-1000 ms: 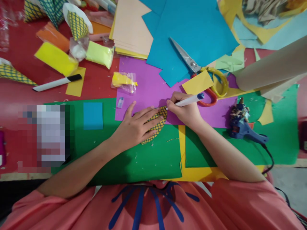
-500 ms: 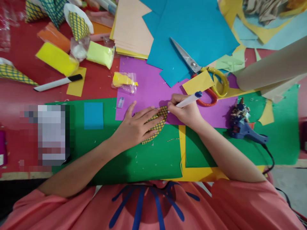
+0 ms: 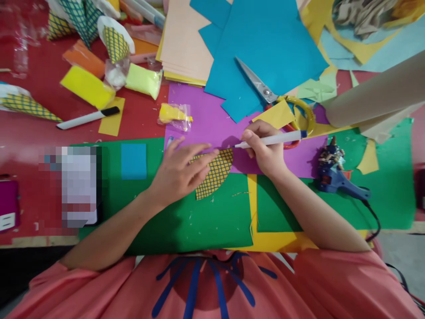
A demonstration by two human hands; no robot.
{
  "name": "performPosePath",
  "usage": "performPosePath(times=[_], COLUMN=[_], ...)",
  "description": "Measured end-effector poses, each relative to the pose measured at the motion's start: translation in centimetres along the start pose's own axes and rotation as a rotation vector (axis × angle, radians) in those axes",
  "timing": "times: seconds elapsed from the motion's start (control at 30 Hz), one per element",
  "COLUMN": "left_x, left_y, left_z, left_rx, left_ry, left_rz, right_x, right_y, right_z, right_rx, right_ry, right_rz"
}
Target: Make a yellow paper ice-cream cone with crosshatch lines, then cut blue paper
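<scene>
A yellow piece with a dark grid pattern and a curved edge point(image 3: 217, 173) lies across the purple sheet point(image 3: 195, 97) and the green sheet point(image 3: 212, 221). Over its left part rests my left hand point(image 3: 181, 170), fingers apart, with some fingertips at the piece's upper edge. My right hand point(image 3: 267, 148) is closed around a white marker pen point(image 3: 279, 138) with a dark blue end. The pen's tip points left, close to the upper right corner of the patterned piece; whether it touches the purple sheet I cannot tell.
Scissors point(image 3: 265, 91) lie behind my right hand, partly under a yellow paper scrap point(image 3: 275, 114). To the right are a blue glue gun point(image 3: 341, 179) and a pale tube point(image 3: 375, 91). Yellow clay packs point(image 3: 86, 87), a black-capped pen point(image 3: 86, 118) and patterned cones point(image 3: 116, 42) sit at left.
My left hand has lifted some fingers and drawn back left, uncovering more of the patterned piece. My right hand has shifted slightly right, and the pen now lies at a flatter angle.
</scene>
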State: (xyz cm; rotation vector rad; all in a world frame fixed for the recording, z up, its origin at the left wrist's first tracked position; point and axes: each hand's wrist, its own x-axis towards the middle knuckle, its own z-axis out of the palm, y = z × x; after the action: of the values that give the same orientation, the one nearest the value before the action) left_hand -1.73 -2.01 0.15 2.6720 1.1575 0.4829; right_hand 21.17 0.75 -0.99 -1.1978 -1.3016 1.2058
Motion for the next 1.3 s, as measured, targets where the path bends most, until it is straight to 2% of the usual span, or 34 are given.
performPosePath(times=[0.07,0.1,0.13,0.23,0.3,0.4,0.53,0.67,0.8,0.9,0.97,1.07,1.17,1.3], left_x=[0.1,0.2,0.3,0.6,0.7,0.5,0.5,0.9,1.6,2.3,2.9,3.9,4.7,5.0], left_y=[-1.2,-1.8,-2.4,-3.4,-3.6,-3.6,-3.5,-3.0,-1.7,-1.0,-0.9,-0.9,-0.7,-0.6], left_z=[-0.9,-1.2,-1.5,-1.6,-1.3,-0.8,-0.9,-1.4,-1.2,-0.1,0.8,2.0,2.5,2.9], left_rx=[0.083,0.131,0.175,0.206,0.176,0.125,0.057,-0.165,-0.534,-0.856,-1.003,-1.06,-1.024,-0.994], left_ry=[0.149,0.175,0.172,0.003,-0.021,0.006,0.05,0.1,0.194,0.302,0.367,0.419,0.459,0.438], left_rz=[-0.185,-0.284,-0.366,-0.518,-0.573,-0.562,-0.444,-0.359,-0.463,-0.567,-0.577,-0.574,-0.539,-0.529], right_x=[0.1,0.2,0.2,0.3,0.4,0.5,0.6,0.4,0.4,0.6,0.7,0.8,0.8,0.7], right_y=[-0.1,-0.1,-0.1,0.1,0.4,0.7,0.6,0.3,0.3,0.3,0.3,0.2,0.2,0.3], right_z=[0.0,0.0,0.0,-0.2,-0.3,-0.5,-0.5,-0.5,-0.7,-0.9,-1.0,-1.0,-1.0,-0.9], right_rx=[0.011,0.023,0.038,0.107,0.175,0.271,0.246,0.259,0.373,0.388,0.371,0.377,0.387,0.408], right_ry=[0.003,0.004,0.006,0.01,0.013,0.02,0.034,0.002,-0.079,-0.123,-0.111,-0.093,-0.09,-0.112], right_rz=[-0.018,-0.024,-0.023,0.006,0.014,0.004,0.027,0.052,0.099,0.168,0.186,0.182,0.182,0.207])
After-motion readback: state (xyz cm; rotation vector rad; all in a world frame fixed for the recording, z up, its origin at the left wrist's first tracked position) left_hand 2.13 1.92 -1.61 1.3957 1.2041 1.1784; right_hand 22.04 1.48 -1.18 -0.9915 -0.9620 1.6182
